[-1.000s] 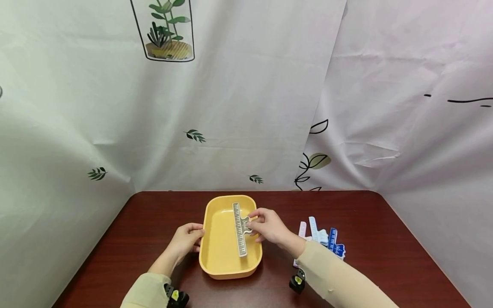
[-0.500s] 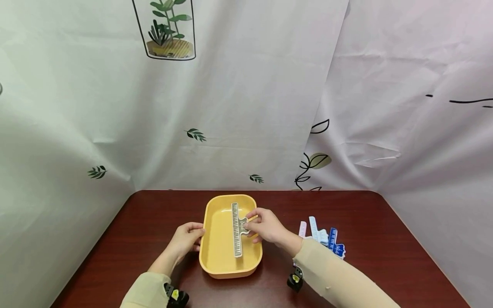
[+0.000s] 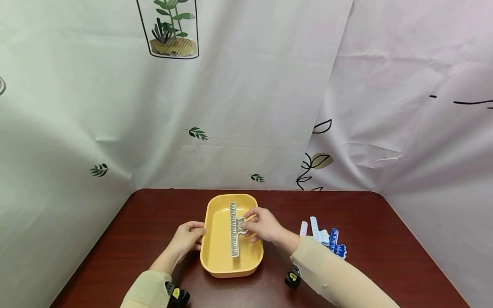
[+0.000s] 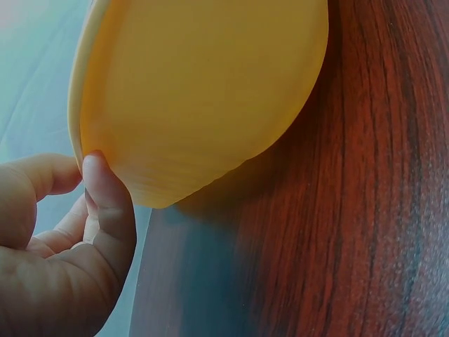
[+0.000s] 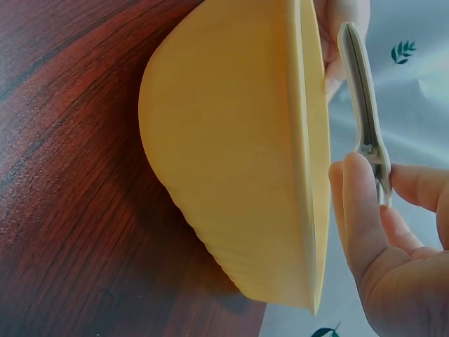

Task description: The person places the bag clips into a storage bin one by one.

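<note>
A yellow rectangular tray stands on the dark red wood-grain table, in the middle of the head view. My left hand pinches its left rim; in the left wrist view, fingertips lie on both sides of the tray wall. Over the tray's right half, my right hand holds a grey page clip by its handle end. The clip's long bar has a piano-key pattern and runs lengthwise along the tray. Seen edge-on in the right wrist view, the clip is above the rim, pinched between thumb and fingers.
To the right lie more page clips: a pink one, a light blue one and a dark blue one. My right sleeve partly covers this group. A pale printed cloth hangs behind the table.
My right hand has shifted slightly left with the grey page clip, whose bar has turned straighter along the tray. The left hand keeps its place on the rim.
</note>
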A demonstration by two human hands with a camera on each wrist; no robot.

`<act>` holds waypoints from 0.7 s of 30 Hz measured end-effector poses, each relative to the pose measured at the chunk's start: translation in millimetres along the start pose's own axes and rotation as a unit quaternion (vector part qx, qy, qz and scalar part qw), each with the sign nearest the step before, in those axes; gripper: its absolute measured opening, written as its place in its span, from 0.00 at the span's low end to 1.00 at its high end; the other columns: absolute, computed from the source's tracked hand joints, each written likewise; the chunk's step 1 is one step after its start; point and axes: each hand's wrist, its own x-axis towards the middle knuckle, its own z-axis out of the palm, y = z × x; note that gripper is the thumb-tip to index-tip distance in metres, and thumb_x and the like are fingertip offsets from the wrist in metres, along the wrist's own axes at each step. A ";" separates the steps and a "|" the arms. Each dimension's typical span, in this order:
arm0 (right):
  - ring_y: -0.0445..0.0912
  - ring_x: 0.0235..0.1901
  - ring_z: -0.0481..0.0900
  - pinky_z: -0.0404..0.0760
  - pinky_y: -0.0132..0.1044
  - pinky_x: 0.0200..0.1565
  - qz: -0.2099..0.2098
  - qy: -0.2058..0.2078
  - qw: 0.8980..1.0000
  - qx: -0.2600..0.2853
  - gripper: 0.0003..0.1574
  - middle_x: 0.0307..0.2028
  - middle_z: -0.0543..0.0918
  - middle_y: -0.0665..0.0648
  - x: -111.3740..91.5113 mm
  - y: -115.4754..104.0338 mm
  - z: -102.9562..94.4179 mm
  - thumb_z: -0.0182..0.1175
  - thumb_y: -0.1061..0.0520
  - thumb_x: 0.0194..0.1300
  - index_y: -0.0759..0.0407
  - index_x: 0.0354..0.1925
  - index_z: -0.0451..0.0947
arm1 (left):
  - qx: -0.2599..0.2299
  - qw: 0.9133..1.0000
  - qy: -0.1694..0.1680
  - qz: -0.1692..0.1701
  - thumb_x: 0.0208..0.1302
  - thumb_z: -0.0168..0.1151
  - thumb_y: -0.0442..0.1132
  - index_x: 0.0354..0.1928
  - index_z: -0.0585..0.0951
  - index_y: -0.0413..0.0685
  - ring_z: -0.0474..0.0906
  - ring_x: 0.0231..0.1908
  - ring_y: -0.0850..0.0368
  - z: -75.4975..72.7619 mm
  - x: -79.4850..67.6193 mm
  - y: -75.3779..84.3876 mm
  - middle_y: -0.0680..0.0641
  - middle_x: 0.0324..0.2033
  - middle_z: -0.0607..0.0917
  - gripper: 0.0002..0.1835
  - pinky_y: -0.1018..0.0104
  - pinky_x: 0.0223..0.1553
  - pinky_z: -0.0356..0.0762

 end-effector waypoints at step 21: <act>0.53 0.28 0.85 0.83 0.40 0.23 0.021 -0.019 0.999 -0.015 0.18 0.29 0.82 0.60 7.6 -4.5 7.9 0.61 0.63 0.60 0.67 0.46 0.68 | -0.006 1.000 -0.004 0.004 0.63 0.55 0.32 0.50 0.73 0.30 0.76 0.21 0.59 0.2 -0.7 1.3 0.50 0.25 0.81 0.15 0.68 0.20 0.77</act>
